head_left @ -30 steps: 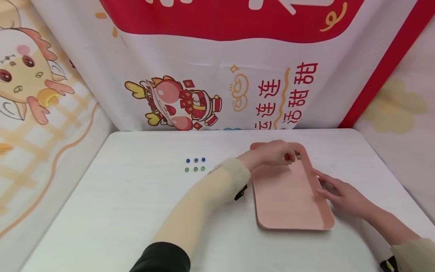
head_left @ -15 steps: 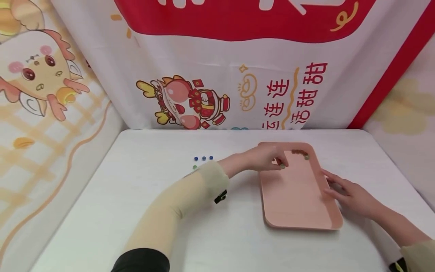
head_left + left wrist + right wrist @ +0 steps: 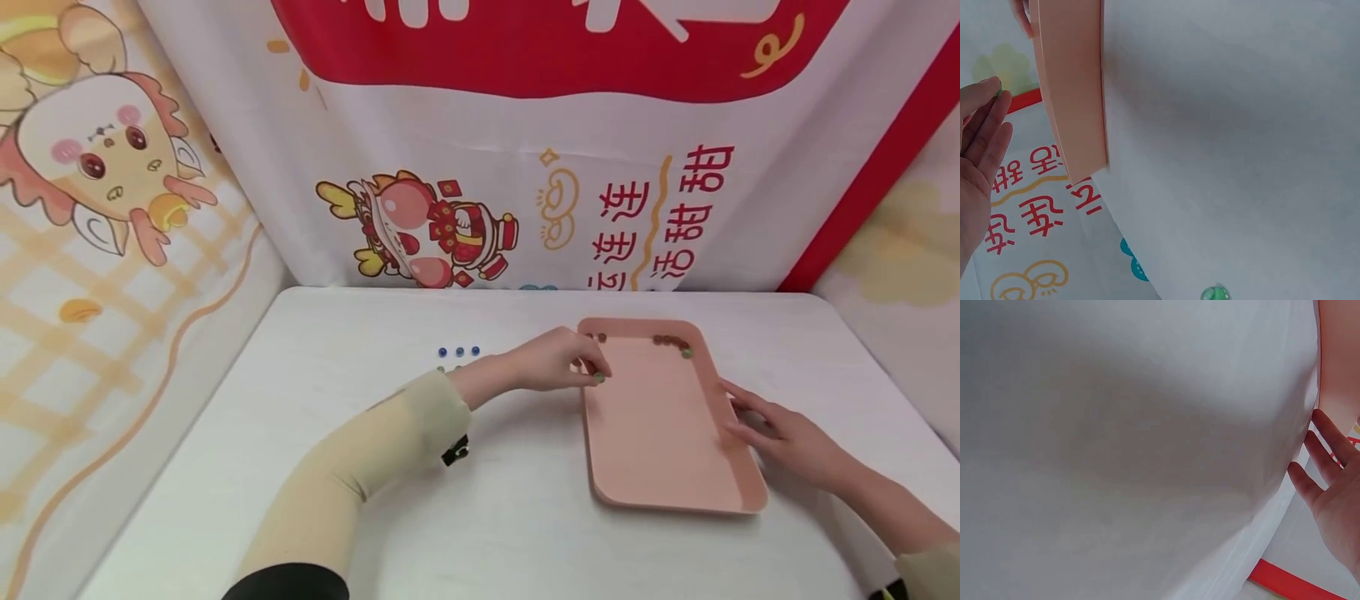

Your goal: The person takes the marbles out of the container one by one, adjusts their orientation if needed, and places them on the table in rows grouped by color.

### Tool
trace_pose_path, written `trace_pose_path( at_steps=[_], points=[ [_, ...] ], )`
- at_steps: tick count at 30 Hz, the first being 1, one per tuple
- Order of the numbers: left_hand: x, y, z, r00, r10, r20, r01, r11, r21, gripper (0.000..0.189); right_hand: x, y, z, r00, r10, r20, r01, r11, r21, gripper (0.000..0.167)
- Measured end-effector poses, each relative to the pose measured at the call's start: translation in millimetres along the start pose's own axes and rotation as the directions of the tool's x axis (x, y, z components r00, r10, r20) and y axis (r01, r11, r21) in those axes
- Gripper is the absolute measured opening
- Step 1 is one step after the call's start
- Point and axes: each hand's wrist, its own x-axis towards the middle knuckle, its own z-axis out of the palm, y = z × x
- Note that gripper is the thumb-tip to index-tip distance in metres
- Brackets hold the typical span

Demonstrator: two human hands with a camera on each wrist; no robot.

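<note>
Left hand (image 3: 558,360): Thumb and fingertips pinch a small green marble (image 3: 598,377) just inside the ten o'clock rim of a pink tray (image 3: 667,450); its height above the tray floor is hard to tell.
Right hand (image 3: 795,442): Extended, spread fingers rest against the tray's side wall at three o'clock, without curling around it.
Pink tray: Lies flat on a white table (image 3: 525,533), its long sides running roughly from six to twelve o'clock.
Brown marbles (image 3: 667,340): Several crowd the far corner toward one o'clock, too small to count surely, with a lone green ball (image 3: 687,353) just beside; two more sit in the eleven o'clock corner.
Blue marbles (image 3: 460,351): Three line up on the table, between nine and ten o'clock from the tray.
Green pair (image 3: 441,368): Shows at six o'clock of that row, partly hidden by a cream sleeve (image 3: 375,442).
Backdrop (image 3: 480,125): A red-and-white banner with a cartoon dragon hangs at twelve o'clock.
</note>
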Motion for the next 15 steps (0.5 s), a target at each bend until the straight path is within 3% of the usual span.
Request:
trace_pose_path(
  at_steps=[6,15],
  points=[
    [-23.3,-5.8,-5.7,0.999,-0.004,-0.033,0.003,1.0,-0.013,0.021,-1.0,1,0,1.0,0.013,0.012,-0.013,1.0,0.001,0.077],
    [-61.0,-34.5,-25.4,0.991,-0.062,-0.119,0.057,0.997,-0.046,0.018,1.0,1,1,1.0,0.022,0.022,-0.022,1.0,0.013,0.077]
  ],
)
